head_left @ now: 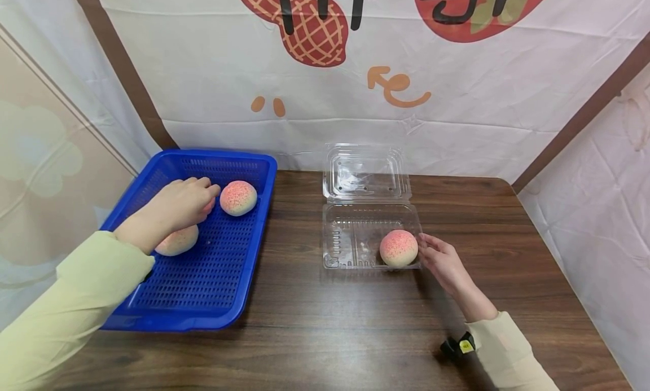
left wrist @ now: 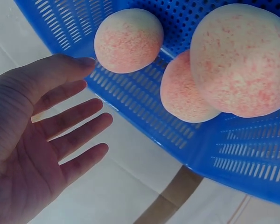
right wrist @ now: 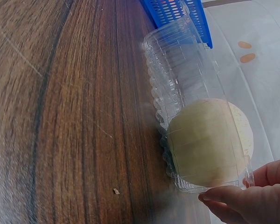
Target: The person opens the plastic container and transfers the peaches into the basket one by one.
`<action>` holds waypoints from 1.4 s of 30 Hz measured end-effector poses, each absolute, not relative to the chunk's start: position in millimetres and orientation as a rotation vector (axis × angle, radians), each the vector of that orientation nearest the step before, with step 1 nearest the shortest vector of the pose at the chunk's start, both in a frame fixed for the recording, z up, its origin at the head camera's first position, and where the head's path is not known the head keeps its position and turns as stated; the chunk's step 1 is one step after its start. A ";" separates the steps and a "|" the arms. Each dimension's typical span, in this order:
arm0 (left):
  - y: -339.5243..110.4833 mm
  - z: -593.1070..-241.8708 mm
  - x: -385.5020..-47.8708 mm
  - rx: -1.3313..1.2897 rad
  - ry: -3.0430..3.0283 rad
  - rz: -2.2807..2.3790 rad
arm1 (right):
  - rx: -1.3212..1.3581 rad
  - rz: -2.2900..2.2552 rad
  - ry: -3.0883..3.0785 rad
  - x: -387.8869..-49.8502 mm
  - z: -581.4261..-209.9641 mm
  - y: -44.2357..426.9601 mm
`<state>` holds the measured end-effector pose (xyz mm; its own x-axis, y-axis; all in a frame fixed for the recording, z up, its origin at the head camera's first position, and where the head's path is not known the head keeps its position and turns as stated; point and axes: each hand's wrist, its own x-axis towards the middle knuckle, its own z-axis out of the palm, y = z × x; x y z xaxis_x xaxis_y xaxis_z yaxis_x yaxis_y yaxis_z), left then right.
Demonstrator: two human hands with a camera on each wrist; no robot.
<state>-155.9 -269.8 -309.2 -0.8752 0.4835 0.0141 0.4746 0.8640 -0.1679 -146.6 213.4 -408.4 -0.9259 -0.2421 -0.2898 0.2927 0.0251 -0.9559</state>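
Inside a blue basket (head_left: 254,255) at the left are peach-like buns, round and cream with pink speckles. One bun (head_left: 238,198) lies near the basket's far right corner, and another bun (head_left: 178,243) is partly covered by my left forearm. My left hand (head_left: 178,205) hovers over the basket, hiding most of a third bun. The left wrist view shows its fingers (left wrist: 79,142) spread and holding nothing, near a bun (left wrist: 129,41). My right hand (head_left: 446,267) pinches the right edge of a clear plastic clamshell box (head_left: 350,238), beside the bun (head_left: 399,248) in it.
The box's lid (head_left: 365,174) stands raised at the back, near a printed white cloth (head_left: 213,69) behind the table. Brown wood tabletop (head_left: 325,329) lies between the basket and the box and in front. A dark strap with a yellow tag (head_left: 464,345) is at my right wrist.
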 end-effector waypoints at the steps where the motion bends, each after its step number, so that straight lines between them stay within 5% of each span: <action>1: -268.6 -308.6 -156.3 -0.772 -2.972 0.249 | 0.049 -1.962 1.937 -146.6 -408.5 213.3; 42: -224.3 -293.2 -169.4 -0.908 -2.674 0.332 | 0.053 -1.969 1.927 -146.7 -410.3 213.6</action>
